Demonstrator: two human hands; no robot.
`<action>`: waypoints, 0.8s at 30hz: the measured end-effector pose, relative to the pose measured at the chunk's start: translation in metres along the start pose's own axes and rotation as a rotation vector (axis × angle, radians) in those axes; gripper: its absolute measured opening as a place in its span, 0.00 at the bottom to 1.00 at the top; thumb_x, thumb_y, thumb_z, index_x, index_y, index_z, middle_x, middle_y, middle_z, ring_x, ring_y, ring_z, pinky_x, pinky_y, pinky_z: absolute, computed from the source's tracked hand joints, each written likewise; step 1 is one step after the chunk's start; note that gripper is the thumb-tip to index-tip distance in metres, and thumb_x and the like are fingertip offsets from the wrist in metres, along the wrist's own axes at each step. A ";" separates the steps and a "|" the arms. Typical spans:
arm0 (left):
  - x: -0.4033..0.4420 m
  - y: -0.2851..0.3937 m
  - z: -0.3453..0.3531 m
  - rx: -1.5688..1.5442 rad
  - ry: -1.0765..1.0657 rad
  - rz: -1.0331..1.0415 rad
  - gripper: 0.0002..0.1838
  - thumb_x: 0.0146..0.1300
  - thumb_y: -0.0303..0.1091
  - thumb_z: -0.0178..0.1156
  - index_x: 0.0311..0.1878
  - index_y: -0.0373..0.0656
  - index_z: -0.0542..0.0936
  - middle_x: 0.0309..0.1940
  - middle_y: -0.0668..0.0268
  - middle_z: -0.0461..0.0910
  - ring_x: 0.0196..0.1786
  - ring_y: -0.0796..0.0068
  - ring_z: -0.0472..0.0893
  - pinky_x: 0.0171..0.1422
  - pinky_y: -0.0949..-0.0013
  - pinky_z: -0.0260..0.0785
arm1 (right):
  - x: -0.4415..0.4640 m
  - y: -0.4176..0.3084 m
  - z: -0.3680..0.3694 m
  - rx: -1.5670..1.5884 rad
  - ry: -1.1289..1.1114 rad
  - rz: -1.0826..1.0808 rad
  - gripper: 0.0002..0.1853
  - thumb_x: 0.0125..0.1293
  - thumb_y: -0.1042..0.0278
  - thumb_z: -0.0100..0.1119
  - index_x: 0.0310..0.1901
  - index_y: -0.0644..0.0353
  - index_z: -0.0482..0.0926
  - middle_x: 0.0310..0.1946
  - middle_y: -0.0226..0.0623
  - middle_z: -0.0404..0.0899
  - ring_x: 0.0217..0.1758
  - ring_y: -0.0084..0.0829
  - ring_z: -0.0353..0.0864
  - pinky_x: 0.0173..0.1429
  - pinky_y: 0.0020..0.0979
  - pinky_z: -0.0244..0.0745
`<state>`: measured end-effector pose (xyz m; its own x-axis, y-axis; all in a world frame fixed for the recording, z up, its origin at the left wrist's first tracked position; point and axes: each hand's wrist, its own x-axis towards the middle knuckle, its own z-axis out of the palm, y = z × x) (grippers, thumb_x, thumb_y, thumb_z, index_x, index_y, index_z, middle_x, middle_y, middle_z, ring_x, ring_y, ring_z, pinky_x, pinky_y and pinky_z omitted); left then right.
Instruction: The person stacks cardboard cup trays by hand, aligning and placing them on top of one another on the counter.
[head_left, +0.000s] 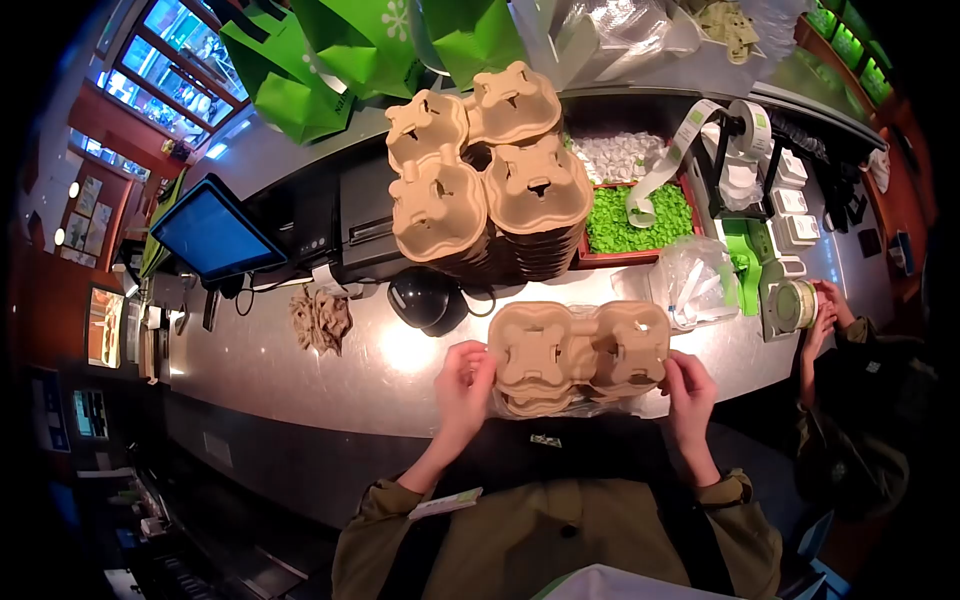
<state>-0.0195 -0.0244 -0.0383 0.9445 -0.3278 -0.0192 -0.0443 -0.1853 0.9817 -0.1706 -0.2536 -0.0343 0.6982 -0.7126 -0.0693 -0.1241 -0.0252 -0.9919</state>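
The left hand (466, 385) and right hand (690, 388) hold, fingers bent, opposite ends of the long brown cardboard cup tray (583, 345), sideways by the counter's (250, 370) near edge.

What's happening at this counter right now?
A person has both hands, left and right, at opposite ends of a two-cup cardboard drink carrier near the counter's front edge. Taller stacks of cardboard carriers stand behind it. Off to the right, a co-worker's hands are on a round container.
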 end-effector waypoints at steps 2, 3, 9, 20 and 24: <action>-0.003 0.034 -0.004 -0.047 0.083 0.137 0.12 0.57 0.24 0.53 0.46 0.36 0.70 0.31 0.67 0.74 0.29 0.84 0.73 0.34 0.81 0.66 | 0.006 -0.033 0.004 0.169 0.016 -0.051 0.07 0.60 0.78 0.49 0.40 0.68 0.72 0.25 0.30 0.72 0.22 0.18 0.68 0.25 0.17 0.62; 0.000 0.052 -0.009 -0.083 0.137 0.215 0.13 0.57 0.25 0.53 0.47 0.36 0.70 0.33 0.66 0.75 0.30 0.83 0.73 0.36 0.81 0.66 | 0.012 -0.055 0.011 0.223 0.048 -0.157 0.09 0.60 0.78 0.49 0.43 0.69 0.69 0.26 0.32 0.73 0.22 0.18 0.68 0.25 0.18 0.64; 0.100 0.103 -0.040 -0.073 0.327 0.438 0.13 0.61 0.25 0.47 0.48 0.32 0.72 0.34 0.68 0.75 0.33 0.85 0.72 0.38 0.82 0.64 | 0.102 -0.127 0.071 0.335 -0.267 -0.428 0.09 0.59 0.75 0.52 0.41 0.67 0.70 0.31 0.35 0.74 0.23 0.19 0.73 0.24 0.17 0.66; 0.099 0.040 -0.033 0.237 0.537 0.567 0.08 0.57 0.25 0.51 0.40 0.35 0.74 0.37 0.63 0.70 0.40 0.74 0.70 0.41 0.76 0.64 | 0.139 -0.069 0.081 -0.091 -0.075 -0.527 0.10 0.59 0.70 0.53 0.41 0.66 0.74 0.25 0.26 0.73 0.25 0.14 0.68 0.29 0.17 0.64; 0.022 0.006 -0.003 0.112 0.263 0.198 0.05 0.58 0.25 0.51 0.37 0.35 0.74 0.36 0.63 0.73 0.38 0.78 0.70 0.39 0.77 0.63 | 0.082 -0.032 0.017 -0.201 -0.095 -0.279 0.09 0.59 0.70 0.51 0.37 0.66 0.74 0.28 0.35 0.75 0.32 0.24 0.73 0.37 0.23 0.67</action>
<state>0.0019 -0.0300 -0.0326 0.9650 -0.1206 0.2330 -0.2566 -0.2477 0.9342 -0.0974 -0.2988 -0.0102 0.7858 -0.5909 0.1830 -0.0490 -0.3544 -0.9338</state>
